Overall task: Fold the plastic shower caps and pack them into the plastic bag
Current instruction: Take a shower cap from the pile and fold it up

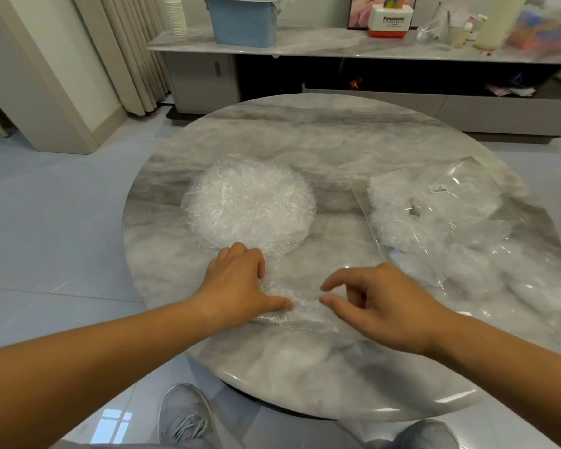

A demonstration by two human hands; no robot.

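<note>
A round stack of clear crinkled shower caps (pixel 248 204) lies in the middle of the marble table (pixel 305 134). One clear cap (pixel 300 304) lies flattened near the front edge, between my hands. My left hand (pixel 237 281) rests on its left part, fingers curled down and thumb pressed onto the plastic. My right hand (pixel 379 301) hovers at its right side, thumb and forefinger slightly apart, nothing pinched between them. A clear plastic bag (pixel 450 228) with folded caps inside lies on the right of the table.
Behind the table stands a low cabinet with a blue bin (pixel 243 21), a white and red box (pixel 391 21), paper cups (pixel 175 14) and bottles. My grey shoes (pixel 185 416) show on the tiled floor below the table's edge.
</note>
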